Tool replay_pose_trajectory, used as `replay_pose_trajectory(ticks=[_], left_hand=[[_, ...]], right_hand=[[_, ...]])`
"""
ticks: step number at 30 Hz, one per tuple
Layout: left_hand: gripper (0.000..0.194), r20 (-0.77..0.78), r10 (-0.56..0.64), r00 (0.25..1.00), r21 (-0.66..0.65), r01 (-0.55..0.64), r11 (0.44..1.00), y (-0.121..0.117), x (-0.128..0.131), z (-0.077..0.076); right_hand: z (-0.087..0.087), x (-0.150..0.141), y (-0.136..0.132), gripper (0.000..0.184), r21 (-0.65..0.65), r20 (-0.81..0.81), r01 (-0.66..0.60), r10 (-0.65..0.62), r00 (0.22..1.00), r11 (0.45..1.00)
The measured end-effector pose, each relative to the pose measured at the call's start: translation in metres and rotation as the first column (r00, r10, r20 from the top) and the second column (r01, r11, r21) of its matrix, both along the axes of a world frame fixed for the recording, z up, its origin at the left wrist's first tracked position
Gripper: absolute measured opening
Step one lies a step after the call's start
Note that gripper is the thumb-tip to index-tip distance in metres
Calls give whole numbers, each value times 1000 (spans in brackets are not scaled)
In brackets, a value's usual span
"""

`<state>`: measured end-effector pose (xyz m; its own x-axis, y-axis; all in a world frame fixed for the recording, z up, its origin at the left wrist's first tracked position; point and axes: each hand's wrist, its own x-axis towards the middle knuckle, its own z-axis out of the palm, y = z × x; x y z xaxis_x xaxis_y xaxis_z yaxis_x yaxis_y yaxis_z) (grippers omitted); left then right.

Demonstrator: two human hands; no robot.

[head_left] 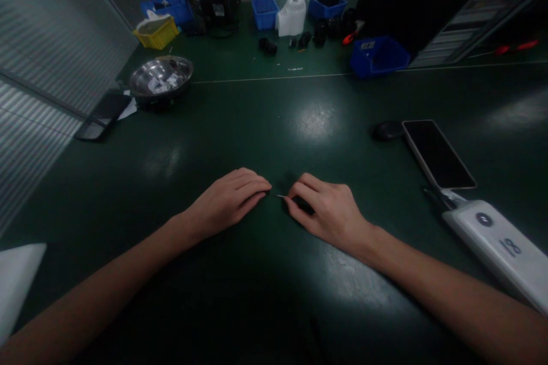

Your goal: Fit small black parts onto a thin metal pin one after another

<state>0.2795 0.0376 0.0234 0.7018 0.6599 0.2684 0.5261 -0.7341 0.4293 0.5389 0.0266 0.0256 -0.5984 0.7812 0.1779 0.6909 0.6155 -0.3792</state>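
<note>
Both hands rest low over the green tabletop [214,131], their fingertips facing each other with a small gap between. My right hand [331,208] pinches a thin, short, pale pin-like piece [279,196] between thumb and index finger; its tip points toward the left hand. Its exact kind is too small to tell. The fingers of my left hand [233,197] are pressed together with the thumb beneath them. Whatever lies between those fingertips, if anything, is hidden.
Right of my hands lie a phone [440,154], a dark mouse-like object [389,130] and a white device [505,245]. A metal bowl [182,71] with white scraps stands back left. Along the back are a yellow basket [158,35], a blue bin [379,60] and a white plastic housing [291,16].
</note>
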Motion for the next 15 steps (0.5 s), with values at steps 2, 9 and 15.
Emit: replay_pose_trajectory(ticks=[2, 9, 15], left_hand=[[28, -13, 34, 999, -6, -34, 999, 2, -2, 1], [34, 49, 524, 851, -99, -517, 850, 51, -78, 4], [41, 57, 844, 534, -186, -824, 534, 75, -169, 3]], right_hand=[[1, 0, 0, 27, -10, -3, -5, 5, 1000, 1000], [3, 1, 1, 26, -36, -10, -10, 10, 1000, 999], [3, 0, 1, 26, -25, -19, -11, 11, 1000, 1000]])
